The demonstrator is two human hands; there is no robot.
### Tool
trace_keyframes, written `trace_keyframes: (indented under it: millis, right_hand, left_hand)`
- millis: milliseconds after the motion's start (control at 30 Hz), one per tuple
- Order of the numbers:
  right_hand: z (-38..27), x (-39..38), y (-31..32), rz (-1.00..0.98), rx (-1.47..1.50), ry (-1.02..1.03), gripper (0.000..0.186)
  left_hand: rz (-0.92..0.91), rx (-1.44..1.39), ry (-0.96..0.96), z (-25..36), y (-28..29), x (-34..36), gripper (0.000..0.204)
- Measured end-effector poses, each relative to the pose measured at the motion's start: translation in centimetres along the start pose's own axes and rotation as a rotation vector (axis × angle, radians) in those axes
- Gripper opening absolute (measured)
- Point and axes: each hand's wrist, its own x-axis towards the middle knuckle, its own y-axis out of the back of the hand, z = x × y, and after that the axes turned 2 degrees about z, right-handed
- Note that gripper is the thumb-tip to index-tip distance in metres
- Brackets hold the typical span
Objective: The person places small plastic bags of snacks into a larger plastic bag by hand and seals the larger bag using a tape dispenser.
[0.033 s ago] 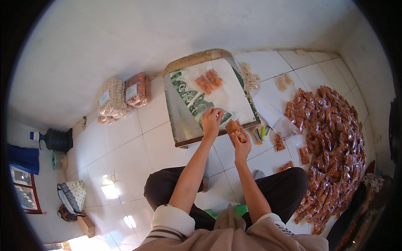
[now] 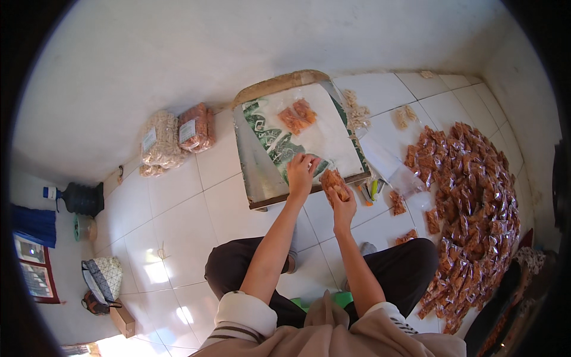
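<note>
Clamping an orange packet [image 2: 333,180] with the fingers of your right hand [image 2: 343,205], you hold it at the table's [image 2: 254,166] near edge — whether fingertips meet on your left hand [image 2: 300,172], I cannot tell.

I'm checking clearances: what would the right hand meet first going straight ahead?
Probably the low table: the orange snacks in the right hand overlap its near edge in the picture. Depth is unclear, so the hand might pass above.

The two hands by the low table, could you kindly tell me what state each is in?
Left hand: fingers curled; whether it pinches anything cannot be told.
Right hand: closed on a packet of orange-brown snacks.
</note>
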Motion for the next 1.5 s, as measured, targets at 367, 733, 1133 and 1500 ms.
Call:
trace_keyframes:
  millis: [367, 733, 1133, 1500]
  right_hand:
    - [2.7, 8.3, -5.5, -0.440, 0.469, -0.323, 0.021]
    - [1.8, 10.5, -10.7, -0.689, 0.614, -0.292, 0.039]
    - [1.4, 13.4, -15.0, -0.840, 0.528, -0.294, 0.018]
    - [0.3, 6.8, -15.5, -0.736, 0.557, -0.320, 0.022]
  left_hand:
    - [0.003, -0.140, -0.154, -0.1, 1.4, -0.3, 0.009]
    - [0.116, -0.615, 0.927, -5.0, -0.9, 4.8, 0.065]
    - [-0.086, -0.988, 0.886, -5.1, 1.2, 5.1, 0.090]
    - [-0.139, -0.999, 0.959, -6.3, 4.7, 4.5, 0.108]
